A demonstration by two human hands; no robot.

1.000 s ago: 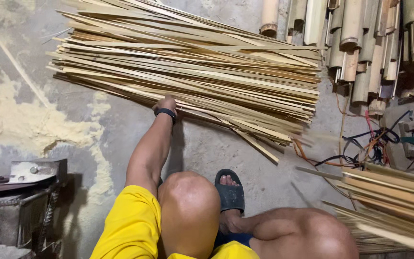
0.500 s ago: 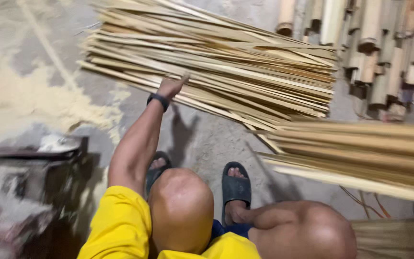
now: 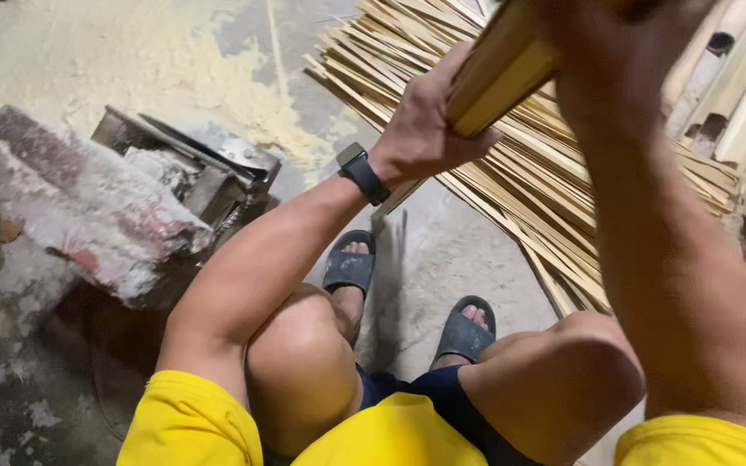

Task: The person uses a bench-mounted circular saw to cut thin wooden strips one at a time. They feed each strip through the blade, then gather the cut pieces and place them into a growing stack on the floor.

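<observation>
My left hand, with a black watch on its wrist, is closed around a bundle of pale bamboo strips raised in front of me. My right hand grips the same bundle higher up, close to the camera and partly cut off by the top edge. Behind the bundle a big pile of split bamboo strips lies on the concrete floor. I sit with both knees bent and my feet in dark sandals.
A dusty metal machine with a blade-like plate stands on the left. Sawdust covers the floor beyond it. Round bamboo poles are stacked at the right edge.
My left hand left the floor pile and took hold of the bundle. Both hands have lifted the bundle up toward the camera. The view has swung left toward the machine.
</observation>
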